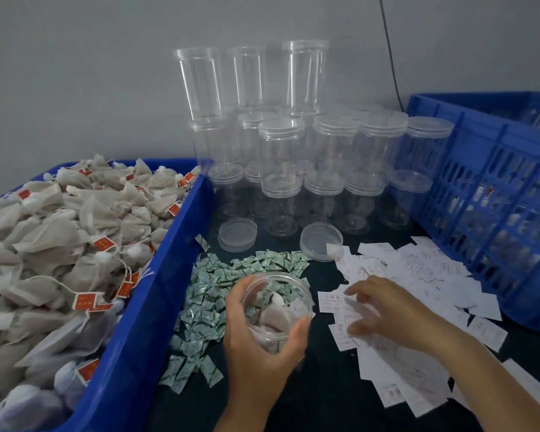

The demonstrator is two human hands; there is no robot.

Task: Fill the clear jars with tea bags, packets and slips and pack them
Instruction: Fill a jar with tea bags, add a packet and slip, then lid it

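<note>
With left hand [259, 347] grips the open clear jar [277, 302] near centre, over the green packets [205, 291], a tea bag [275, 318] inside. With right hand [393, 313] reaches onto the white slips [418, 263] at right; blurred, cannot tell whether pinching. Probably thin, limp, slippery: best pinch one edge.

No text can be read for certain. The white paper slip [331, 302] just left of the right hand's [387, 310] fingertips bears a short red heading with red lines below it, all too blurred to make out. The red card tags [85, 300] on the beige mesh tea bags [53, 232], well left of the left hand [256, 347], and the small green-and-white packets [206, 307] beside that hand carry print too small to read.
</note>
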